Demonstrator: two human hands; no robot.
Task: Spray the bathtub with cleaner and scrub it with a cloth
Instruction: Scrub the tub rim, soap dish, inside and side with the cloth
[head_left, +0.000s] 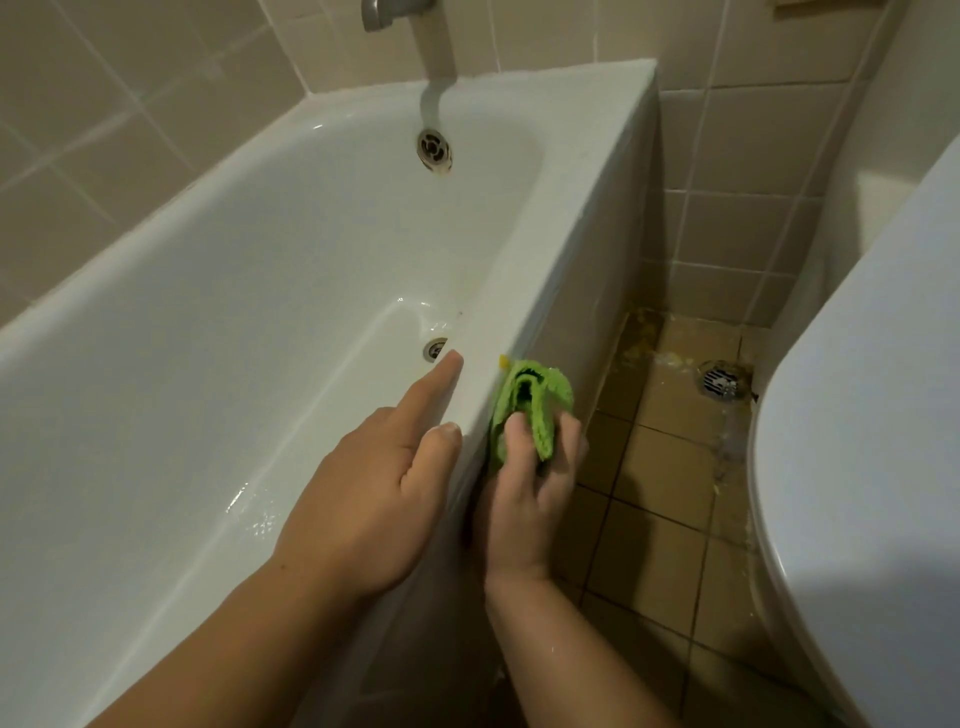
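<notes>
Right hand (524, 488) grips green cloth (524, 405) against bathtub (519, 291) edge, left hand (374, 488) flat, toilet (857, 441) beside.

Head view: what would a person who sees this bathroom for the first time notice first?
The bright green cloth stands out most, gripped by the right hand against the outer side of the white bathtub. The left hand rests on the tub's rim beside it. To the right, the brown floor tiles look stained and wet around a floor drain.
</notes>
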